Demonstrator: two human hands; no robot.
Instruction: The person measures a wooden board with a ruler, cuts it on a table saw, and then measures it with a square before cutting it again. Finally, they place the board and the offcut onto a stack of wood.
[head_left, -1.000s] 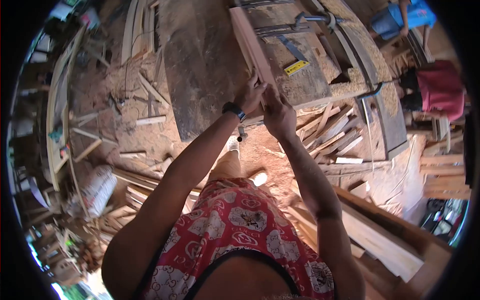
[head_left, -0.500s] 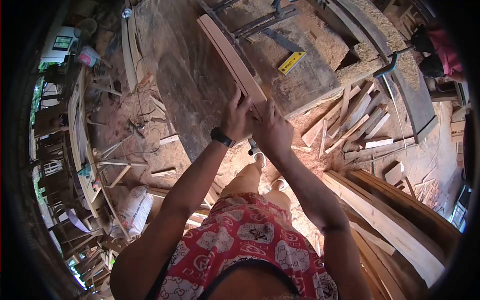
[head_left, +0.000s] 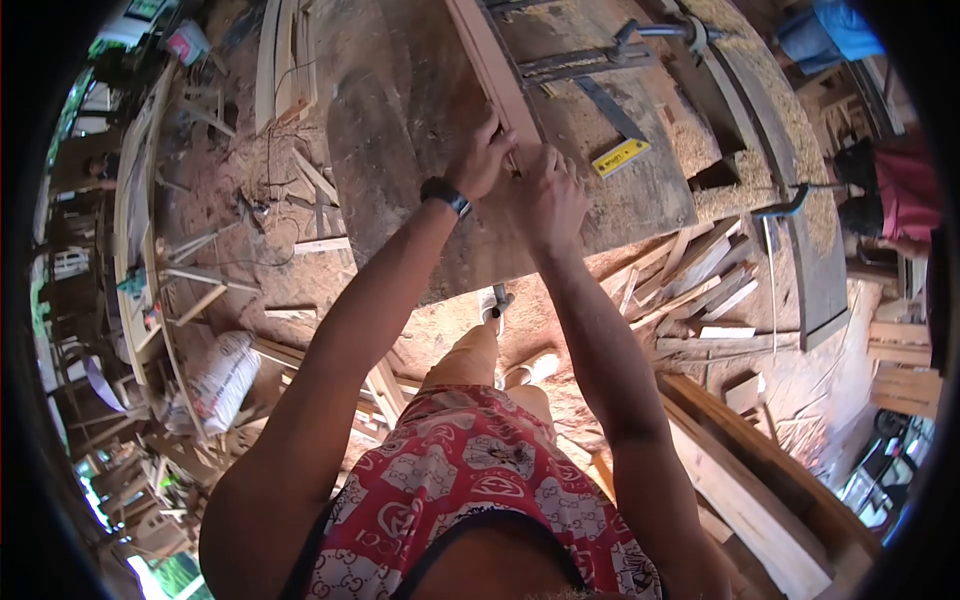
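A long, narrow wooden strip (head_left: 497, 75) lies on the dark worktable (head_left: 390, 150), its far end beyond the top of the view. A groove or gap runs along its length. At the near end, my left hand (head_left: 482, 162), with a dark watch on the wrist, grips the left edge. My right hand (head_left: 553, 200) is closed over the same end from the right, its fingers curled. Right of the strip lies a dark metal bar frame (head_left: 570, 66). A try square (head_left: 620, 156) with a yellow stock rests on sawdust-covered boards beside it.
Offcuts (head_left: 700, 270) are heaped below the table's right side, and long timber beams (head_left: 740, 490) lie at lower right. A blue-handled clamp (head_left: 783, 207) hangs at the right. Two people stand there, one in red (head_left: 908, 190), one in blue (head_left: 830, 35). A white sack (head_left: 222, 375) sits left.
Both hands and the strip have moved forward, away from my body, and its far end has left the view. The view has shifted, and a person in blue now shows at upper right.
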